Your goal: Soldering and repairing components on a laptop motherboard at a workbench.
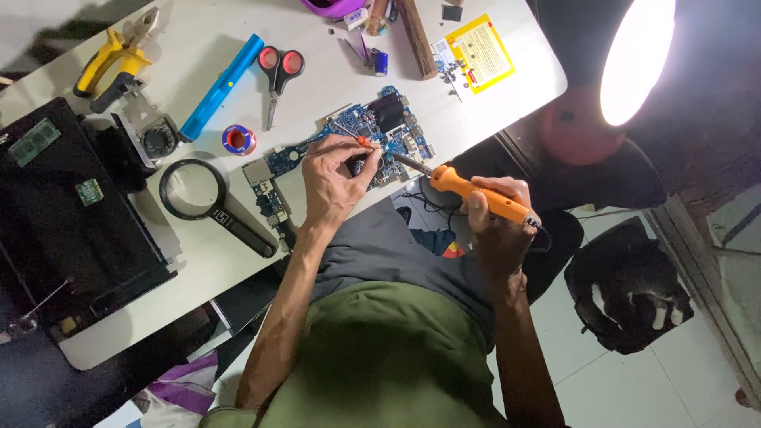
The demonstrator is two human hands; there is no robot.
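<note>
The right hand (495, 214) is clenched round an orange soldering iron (476, 192) at the table's near edge, angled so its tip reaches the blue circuit board (372, 139) lying mid-table. The left hand (333, 178) rests on that board, pinching a thin tool (349, 135), apparently to steady a part. Farther off lie a magnifying glass (210, 202), solder spool (238, 140), scissors (277, 75) and yellow pliers (119, 55), near at hand.

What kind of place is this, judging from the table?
Probably a small electronics repair bench. The right hand holds an orange soldering iron over a blue circuit board; a magnifying glass and yellow-handled pliers lie on the white table.
</note>
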